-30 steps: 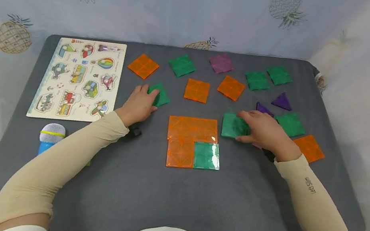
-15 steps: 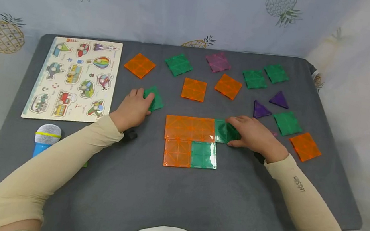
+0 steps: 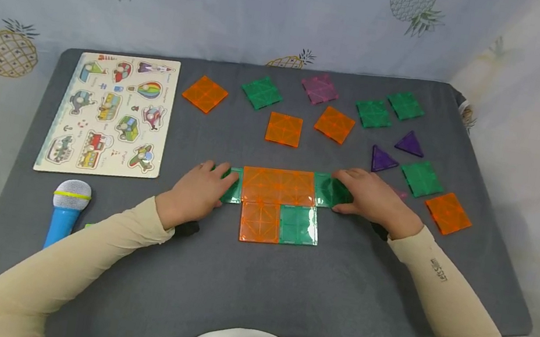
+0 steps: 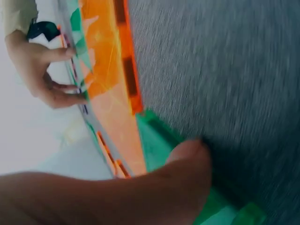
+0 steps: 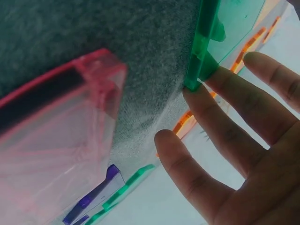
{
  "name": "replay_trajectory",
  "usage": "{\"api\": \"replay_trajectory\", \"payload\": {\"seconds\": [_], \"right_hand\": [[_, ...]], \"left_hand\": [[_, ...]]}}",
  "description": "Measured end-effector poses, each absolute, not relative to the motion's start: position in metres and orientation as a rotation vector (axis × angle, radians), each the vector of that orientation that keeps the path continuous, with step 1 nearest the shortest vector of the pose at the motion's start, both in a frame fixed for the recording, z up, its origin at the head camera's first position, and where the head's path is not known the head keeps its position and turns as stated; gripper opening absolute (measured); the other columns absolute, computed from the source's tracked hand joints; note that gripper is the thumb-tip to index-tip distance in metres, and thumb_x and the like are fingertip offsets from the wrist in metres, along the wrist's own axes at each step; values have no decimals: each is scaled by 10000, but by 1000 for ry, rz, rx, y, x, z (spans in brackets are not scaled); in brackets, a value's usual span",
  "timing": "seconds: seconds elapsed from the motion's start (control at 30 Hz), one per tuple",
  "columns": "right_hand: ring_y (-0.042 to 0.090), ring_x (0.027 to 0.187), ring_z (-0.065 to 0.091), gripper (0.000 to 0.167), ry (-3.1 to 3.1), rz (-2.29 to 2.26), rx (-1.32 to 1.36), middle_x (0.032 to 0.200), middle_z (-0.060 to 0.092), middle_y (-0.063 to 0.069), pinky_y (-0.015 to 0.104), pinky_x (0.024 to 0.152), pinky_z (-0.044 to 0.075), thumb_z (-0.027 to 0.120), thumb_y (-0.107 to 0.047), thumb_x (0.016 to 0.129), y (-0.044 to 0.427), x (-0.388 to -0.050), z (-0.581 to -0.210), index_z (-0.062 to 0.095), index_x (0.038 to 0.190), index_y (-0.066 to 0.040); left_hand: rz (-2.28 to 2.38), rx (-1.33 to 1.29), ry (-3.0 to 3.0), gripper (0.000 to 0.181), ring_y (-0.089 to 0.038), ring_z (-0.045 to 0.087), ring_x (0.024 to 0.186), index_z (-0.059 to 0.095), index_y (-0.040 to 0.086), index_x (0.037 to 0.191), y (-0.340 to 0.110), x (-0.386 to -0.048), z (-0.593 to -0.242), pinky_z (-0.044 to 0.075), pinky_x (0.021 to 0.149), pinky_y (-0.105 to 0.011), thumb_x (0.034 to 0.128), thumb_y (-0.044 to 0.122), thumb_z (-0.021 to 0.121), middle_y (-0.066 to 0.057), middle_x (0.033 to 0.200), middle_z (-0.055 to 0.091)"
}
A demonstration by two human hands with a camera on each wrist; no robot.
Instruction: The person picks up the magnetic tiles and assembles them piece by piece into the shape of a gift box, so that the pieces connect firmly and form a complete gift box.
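Observation:
Flat translucent tiles lie joined mid-table: an orange pair (image 3: pixel 278 186) on top, an orange square (image 3: pixel 259 223) and a green square (image 3: pixel 299 225) below. My left hand (image 3: pixel 197 192) pinches a green square tile (image 3: pixel 233 187) that meets the left end of the orange row; its thumb (image 4: pixel 190 164) presses the tile's edge. At the row's right end my right hand (image 3: pixel 373 199) holds another green square tile (image 3: pixel 324 189) by its edges, fingertips at a corner in the right wrist view. A pink tile (image 5: pixel 61 140) lies beneath the right wrist, mostly hidden from the head view.
Loose orange (image 3: pixel 284 129) and green tiles (image 3: pixel 262 92), a magenta tile (image 3: pixel 320 88) and two purple triangles (image 3: pixel 382 160) are scattered behind and to the right. A picture puzzle board (image 3: pixel 111 114) and a toy microphone (image 3: pixel 65 213) are at left.
My right hand has slid its green tile left against the orange row. My left hand has brought its green tile toward me and right, up to the row's left end.

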State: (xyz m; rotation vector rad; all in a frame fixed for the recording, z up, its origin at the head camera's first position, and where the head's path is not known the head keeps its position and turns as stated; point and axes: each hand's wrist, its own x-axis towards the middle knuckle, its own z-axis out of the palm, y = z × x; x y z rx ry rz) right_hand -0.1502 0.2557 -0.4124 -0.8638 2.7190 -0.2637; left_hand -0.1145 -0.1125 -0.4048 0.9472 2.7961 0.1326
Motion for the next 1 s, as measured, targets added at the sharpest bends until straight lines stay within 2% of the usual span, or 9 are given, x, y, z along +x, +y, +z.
{"api": "replay_trajectory", "payload": {"seconds": [0.2,0.47,0.73,0.83,1.0], "right_hand": [[325,1179,537,691,2719,-262,-855,1291,595,122,499,970,454,803,-380,767,256,-152,-410,514,1335,-112],[363,1210,505,680,2717,-258,-893,1309,585,136,539,978,430,774,-380,798,255,-156,-410,496,1353,-102],[361,1243,479,643,2747,-294,-889,1325,576,121,561,1000,403,758,-371,818,249,-169,-413,504,1345,-103],[359,1292,440,636,2789,-289,-884,1379,531,127,588,1015,380,736,-380,837,246,-172,-414,495,1357,-104],[385,1305,419,630,2929,-265,-791,1400,505,159,628,1003,363,706,-390,864,246,-166,-408,488,1371,-88]], "left_hand": [[243,892,2863,575,-483,476,1211,523,39,1336,-109,-109,-415,410,1020,-557,838,207,754,-216,1362,500],[349,801,2844,561,-495,364,1325,466,38,1406,-109,-115,-421,341,1068,-599,903,172,672,-234,1458,411],[318,754,2837,564,-489,337,1350,452,42,1419,-109,-132,-419,308,1084,-610,907,153,664,-231,1476,391],[294,742,2835,566,-493,328,1355,453,44,1416,-109,-140,-417,300,1085,-619,904,147,669,-236,1477,384],[258,727,2811,576,-503,305,1356,499,38,1377,-103,-151,-407,260,1097,-636,875,216,716,-254,1462,384]]}}
